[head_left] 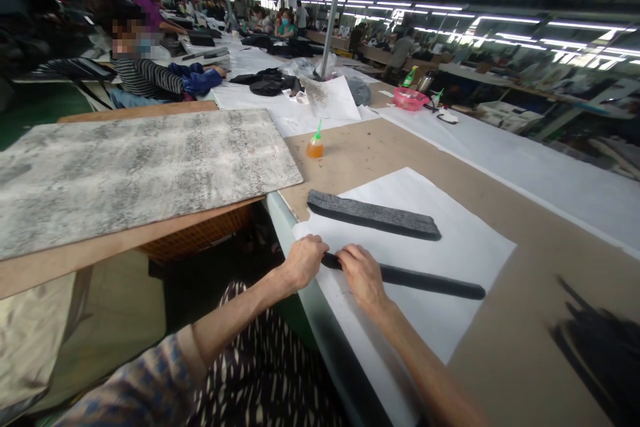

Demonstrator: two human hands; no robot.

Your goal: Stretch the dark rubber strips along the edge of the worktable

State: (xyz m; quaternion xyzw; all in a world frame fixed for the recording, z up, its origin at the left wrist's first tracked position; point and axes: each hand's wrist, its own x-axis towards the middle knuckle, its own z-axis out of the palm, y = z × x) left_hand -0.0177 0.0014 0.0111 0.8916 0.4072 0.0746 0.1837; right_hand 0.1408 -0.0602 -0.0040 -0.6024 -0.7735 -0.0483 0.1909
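A long black fabric strip (433, 281) lies on a white paper sheet (465, 233) in front of me. My left hand (306, 260) pinches the near-left end of this strip at the table edge. Just to its right, my right hand (361, 272) has its fingers closed over the strip, close to the same end. Behind both hands rests a stack of dark grey strips (373, 213), lying flat on the same sheet and touched by neither hand.
A small glue bottle (315, 147) with a green nozzle stands beyond the paper. To the left is a stained board (150, 167). Dark strips (600, 353) lie at the lower right. A pink basket (410, 99) sits farther back. A co-worker (145, 73) sits at the far left.
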